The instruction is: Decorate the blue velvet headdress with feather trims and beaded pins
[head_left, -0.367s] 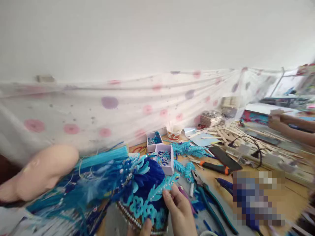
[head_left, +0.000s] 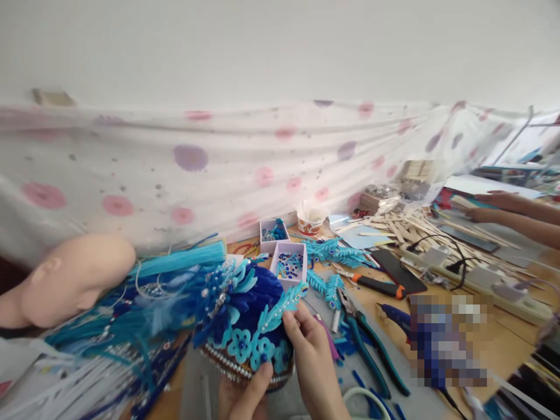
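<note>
A blue headdress (head_left: 262, 294) with turquoise flowers and a pearl-trimmed lower edge is held low in the middle of the head view. My left hand (head_left: 251, 394) grips its bottom edge, thumb on the front by a flower; the other fingers are mostly hidden beneath. Between thumb and fingers, my right hand (head_left: 308, 350) pinches a turquoise feather-shaped piece (head_left: 280, 309) dotted with pearls, which lies against the headdress front. Blue feathers and tassels (head_left: 153, 315) spread out to the left of the headdress.
Behind stand a box of blue beads (head_left: 289, 265) and a paper cup (head_left: 310, 220). Pliers (head_left: 363, 341), a utility knife (head_left: 378, 286), a glue gun (head_left: 398, 319) and a power strip (head_left: 472, 283) lie right. A mannequin head (head_left: 83, 280) rests left. Another person's hands (head_left: 494, 207) reach in far right.
The view has tilted down slightly, so the background sits higher. Both my hands keep their hold on the headdress and the feather-shaped piece. The other person's hands have spread apart over wooden strips.
</note>
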Tool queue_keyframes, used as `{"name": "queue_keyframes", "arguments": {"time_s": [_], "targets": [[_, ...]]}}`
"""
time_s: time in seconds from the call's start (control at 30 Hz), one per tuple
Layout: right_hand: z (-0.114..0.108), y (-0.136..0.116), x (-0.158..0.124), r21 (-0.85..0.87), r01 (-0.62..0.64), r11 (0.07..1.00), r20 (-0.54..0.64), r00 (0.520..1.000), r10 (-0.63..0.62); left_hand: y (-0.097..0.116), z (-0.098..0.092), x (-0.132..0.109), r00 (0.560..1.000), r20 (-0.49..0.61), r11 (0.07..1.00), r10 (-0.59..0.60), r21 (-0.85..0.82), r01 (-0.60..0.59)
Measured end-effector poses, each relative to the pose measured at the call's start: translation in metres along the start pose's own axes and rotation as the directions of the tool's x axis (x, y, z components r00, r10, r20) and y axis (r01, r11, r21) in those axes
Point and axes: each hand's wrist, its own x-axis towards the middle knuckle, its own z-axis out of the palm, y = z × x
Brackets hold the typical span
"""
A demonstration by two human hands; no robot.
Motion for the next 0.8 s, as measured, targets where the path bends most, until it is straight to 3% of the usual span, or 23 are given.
{"name": "queue_keyframes", "arguments": {"time_s": [0.17, 0.5, 0.63, 0.8], "targets": [[0.002, -0.006, 0.000, 0.036, -0.011, 0.999, 0.032, 0.999, 0.010, 0.010, 0.009, -0.005, 0.997, 0.040, 0.988, -0.065, -0.140, 0.070], [0.001, -0.010, -0.002, 0.034, -0.023, 0.999, 0.010, 1.000, 0.023, 0.011, -0.004, 0.005, 0.995, 0.090, 0.986, -0.040, -0.156, 0.053], [0.003, -0.018, -0.007, -0.016, 0.054, 0.998, 0.036, 0.998, -0.054, 0.011, 0.001, 0.000, 0.997, 0.069, 0.983, -0.027, -0.180, 0.039], [0.006, -0.015, -0.009, -0.090, 0.124, 0.988, -0.012, 0.992, -0.126, 0.007, 0.000, -0.003, 0.997, 0.074, 0.993, 0.033, -0.113, -0.024]]}}
